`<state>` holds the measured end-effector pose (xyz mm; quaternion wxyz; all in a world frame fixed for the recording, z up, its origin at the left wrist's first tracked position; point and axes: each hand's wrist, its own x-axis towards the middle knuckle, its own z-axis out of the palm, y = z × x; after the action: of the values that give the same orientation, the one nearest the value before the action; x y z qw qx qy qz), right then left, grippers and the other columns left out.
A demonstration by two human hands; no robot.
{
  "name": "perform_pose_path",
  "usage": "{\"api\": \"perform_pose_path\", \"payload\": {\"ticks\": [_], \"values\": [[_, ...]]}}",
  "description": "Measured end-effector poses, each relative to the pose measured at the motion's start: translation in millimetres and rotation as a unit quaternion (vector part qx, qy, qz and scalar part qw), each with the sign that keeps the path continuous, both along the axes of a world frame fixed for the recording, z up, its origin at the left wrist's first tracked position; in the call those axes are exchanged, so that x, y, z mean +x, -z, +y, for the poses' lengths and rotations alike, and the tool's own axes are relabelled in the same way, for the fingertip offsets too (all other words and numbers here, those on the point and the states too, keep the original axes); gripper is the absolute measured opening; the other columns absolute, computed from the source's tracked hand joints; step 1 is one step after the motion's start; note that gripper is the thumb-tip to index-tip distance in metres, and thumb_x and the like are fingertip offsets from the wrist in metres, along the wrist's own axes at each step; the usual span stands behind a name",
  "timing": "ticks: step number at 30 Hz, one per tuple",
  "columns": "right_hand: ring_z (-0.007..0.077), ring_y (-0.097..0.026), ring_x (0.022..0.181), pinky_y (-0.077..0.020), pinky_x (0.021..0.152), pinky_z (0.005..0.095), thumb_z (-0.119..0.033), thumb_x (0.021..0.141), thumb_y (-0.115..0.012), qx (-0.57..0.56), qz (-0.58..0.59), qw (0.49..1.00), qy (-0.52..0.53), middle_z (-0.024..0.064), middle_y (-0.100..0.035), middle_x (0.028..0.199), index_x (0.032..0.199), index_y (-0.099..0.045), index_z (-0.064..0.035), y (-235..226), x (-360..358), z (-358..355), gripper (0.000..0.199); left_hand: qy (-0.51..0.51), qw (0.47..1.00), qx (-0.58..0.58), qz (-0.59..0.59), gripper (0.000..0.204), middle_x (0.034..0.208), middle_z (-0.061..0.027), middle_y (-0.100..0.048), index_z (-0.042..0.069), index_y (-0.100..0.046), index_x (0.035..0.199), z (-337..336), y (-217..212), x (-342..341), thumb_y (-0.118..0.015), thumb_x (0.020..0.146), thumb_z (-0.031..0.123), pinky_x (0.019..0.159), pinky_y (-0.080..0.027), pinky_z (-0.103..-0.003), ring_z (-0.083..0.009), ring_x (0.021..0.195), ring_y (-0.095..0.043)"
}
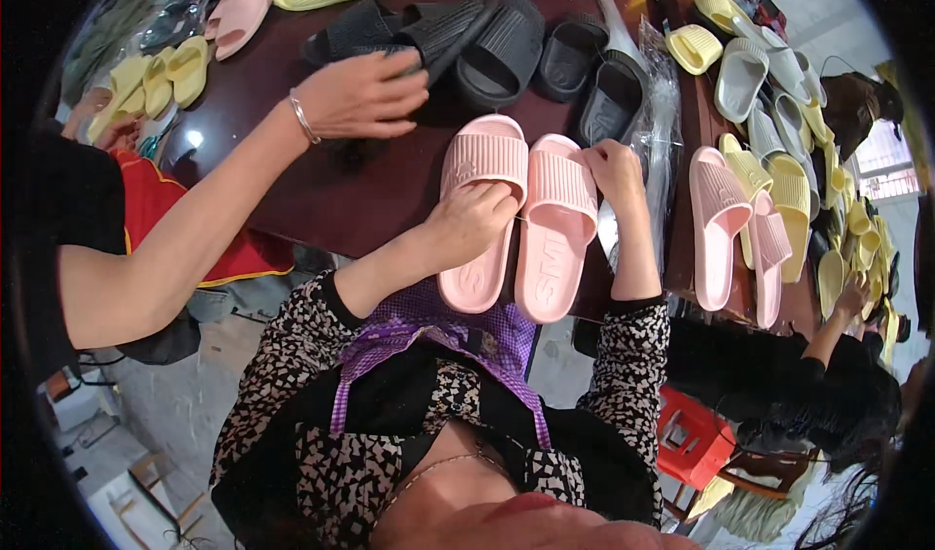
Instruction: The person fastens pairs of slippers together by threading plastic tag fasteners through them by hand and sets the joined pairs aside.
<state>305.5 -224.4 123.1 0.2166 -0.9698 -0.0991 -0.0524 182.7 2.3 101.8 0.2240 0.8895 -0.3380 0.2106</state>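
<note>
Pink left slipper [475, 279] is held by the left hand [469, 223], with fingers inside its strap [487, 158]; the right hand [616, 172] pinches the right slipper [557, 231] at its outer edge.

Fisheye head cam, L of pair, faces dn, nr table [336, 204].

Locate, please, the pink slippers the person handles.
In the head view, the pink slippers are near the centre, below the black slippers, with the left hand and right hand at their straps.

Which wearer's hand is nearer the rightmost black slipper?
Right: right hand is just below the black slipper in view; left hand farther, lower left, on a pink slipper.
</note>
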Motion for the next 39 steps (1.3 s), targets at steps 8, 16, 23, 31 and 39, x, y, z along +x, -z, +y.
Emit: {"api": "perform_pose_path", "payload": {"ticks": [8, 16, 23, 31, 39], "values": [[0.0176, -0.062, 0.069, -0.0490, 0.063, 0.0308, -0.005, 0.079, -0.058, 0.204, -0.066, 0.939, -0.270, 0.0103, -0.065, 0.078, 0.090, -0.064, 0.0004, -10, 14, 46, 0.013, 0.004, 1.000, -0.006, -0.008, 0.017, 0.090, -0.0106, -0.054, 0.000, -0.056, 0.089, 1, 6, 0, -0.052, 0.073, 0.005, 0.075, -0.047, -0.033, -0.0238, 0.084, -0.057], [0.0213, -0.062, 0.069, -0.0482, 0.064, 0.0309, -0.004, 0.076, -0.059, 0.198, 0.136, 0.936, -0.258, 0.0114, -0.065, 0.074, 0.087, -0.065, 0.0016, -5, 34, 77, 0.014, -0.004, 1.000, -0.024, -0.012, 0.018, 0.092, -0.0118, -0.054, -0.001, -0.056, 0.090, 0, 5, -1, -0.053, 0.073, 0.005, 0.076, -0.047, -0.033, -0.0251, 0.086, -0.057], [0.0072, -0.052, 0.060, -0.0414, 0.050, 0.0205, -0.003, 0.082, -0.059, 0.272, 0.278, 0.902, -0.187, 0.0017, -0.062, 0.075, 0.088, -0.065, -0.0012, -13, 30, 83, 0.009, -0.009, 0.999, -0.038, -0.015, 0.017, 0.093, -0.0127, -0.054, -0.002, -0.056, 0.089, 0, 10, 2, -0.053, 0.073, 0.004, 0.076, -0.047, -0.034, -0.0259, 0.086, -0.057], [0.0079, -0.053, 0.061, -0.0430, 0.057, 0.0194, -0.004, 0.084, -0.059, 0.423, 0.277, 0.847, -0.165, 0.0031, -0.063, 0.078, 0.091, -0.063, 0.0000, -14, 29, 82, 0.009, 0.005, 0.998, -0.053, -0.026, 0.017, 0.095, -0.0129, -0.055, -0.001, -0.056, 0.090, 0, 6, 3, -0.053, 0.074, 0.003, 0.077, -0.047, -0.035, -0.0267, 0.087, -0.057], [0.0113, -0.059, 0.070, -0.0478, 0.066, 0.0237, 0.000, 0.086, -0.054, 0.545, 0.114, 0.809, -0.186, 0.0064, -0.064, 0.082, 0.092, -0.062, 0.0007, -13, -13, 44, 0.009, -0.001, 0.970, -0.243, -0.011, 0.020, 0.095, -0.0136, -0.060, -0.001, -0.058, 0.096, -4, -46, 15, -0.055, 0.077, 0.001, 0.073, -0.049, -0.036, -0.0265, 0.084, -0.061]]}}
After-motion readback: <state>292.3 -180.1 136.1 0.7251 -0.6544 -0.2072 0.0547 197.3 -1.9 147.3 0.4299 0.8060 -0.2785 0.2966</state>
